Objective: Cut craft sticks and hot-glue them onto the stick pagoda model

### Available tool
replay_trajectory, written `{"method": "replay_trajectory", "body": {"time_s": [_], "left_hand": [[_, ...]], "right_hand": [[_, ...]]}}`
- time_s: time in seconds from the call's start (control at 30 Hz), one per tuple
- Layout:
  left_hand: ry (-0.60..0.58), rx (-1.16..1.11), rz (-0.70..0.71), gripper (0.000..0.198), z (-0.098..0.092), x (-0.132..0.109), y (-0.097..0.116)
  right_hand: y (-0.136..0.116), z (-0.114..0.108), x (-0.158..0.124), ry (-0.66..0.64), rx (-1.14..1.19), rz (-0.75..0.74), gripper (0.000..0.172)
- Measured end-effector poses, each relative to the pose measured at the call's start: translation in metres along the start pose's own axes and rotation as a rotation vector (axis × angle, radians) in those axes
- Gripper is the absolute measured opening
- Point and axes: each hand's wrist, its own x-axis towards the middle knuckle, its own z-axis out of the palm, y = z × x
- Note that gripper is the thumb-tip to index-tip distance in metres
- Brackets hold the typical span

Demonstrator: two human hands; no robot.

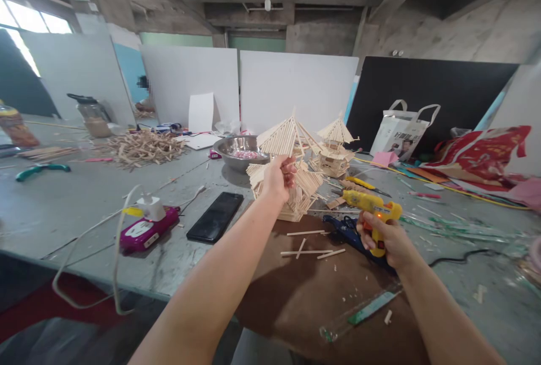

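My right hand (384,236) is wrapped round the handle of a yellow hot glue gun (367,201), whose nozzle points left and whose small orange light glows. My left hand (279,176) is at a pagoda model (284,135) built of thin wooden sticks, between its upper and lower roofs. The left fingers are curled closed; what they pinch, if anything, is hidden. Behind to the right stands a second stick pagoda (335,156). Several loose sticks (306,252) lie on the brown board (291,292) in front of the model.
A steel bowl (230,156) stands behind left, near a pile of sticks (143,150). A black phone (215,217) and a purple power strip (150,232) with a white cable lie left. Blue-handled pliers (344,230) lie under the glue gun. Right are a white bag (399,131) and red packaging (477,156).
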Motion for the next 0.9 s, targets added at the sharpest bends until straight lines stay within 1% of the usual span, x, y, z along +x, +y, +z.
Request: {"method": "replay_trajectory", "body": {"time_s": [0.1,0.2,0.3,0.37,0.43,0.5,0.57,0.63,0.7,0.8,0.9], "left_hand": [[0.03,0.008,-0.003,0.019,0.001,-0.006,-0.001],[0.08,0.038,0.065,0.015,0.0,-0.016,-0.008],[0.076,0.113,0.199,0.013,-0.002,-0.029,-0.018],[0.056,0.186,0.262,0.016,-0.003,-0.038,-0.024],[0.049,0.28,0.314,0.022,-0.005,-0.044,-0.03],[0.048,0.399,0.346,0.027,-0.01,-0.049,-0.038],[0.041,0.555,0.36,0.03,-0.017,-0.052,-0.046],[0.014,0.746,0.405,0.034,-0.022,-0.054,-0.052],[-0.037,0.932,0.449,0.035,-0.025,-0.055,-0.056],[-0.132,1.168,0.466,0.031,-0.025,-0.054,-0.061],[-0.223,1.349,0.449,0.026,-0.025,-0.052,-0.064]], "right_hand": [[0.0,0.0,0.0,0.001,0.011,-0.013,0.019],[0.0,-0.001,0.003,0.048,0.046,-0.026,0.019],[0.001,-0.007,0.011,0.172,0.079,-0.025,0.022],[0.002,-0.016,0.017,0.283,0.088,0.011,0.025],[0.005,-0.027,0.024,0.412,0.114,-0.015,0.027],[0.007,-0.037,0.03,0.508,0.138,-0.008,0.029],[0.008,-0.045,0.033,0.547,0.158,0.044,0.029],[0.009,-0.051,0.035,0.573,0.178,0.087,0.026],[0.01,-0.055,0.037,0.598,0.195,0.118,0.019],[0.01,-0.061,0.038,0.619,0.202,0.147,0.011],[0.01,-0.064,0.04,0.622,0.19,0.136,0.011]]}}
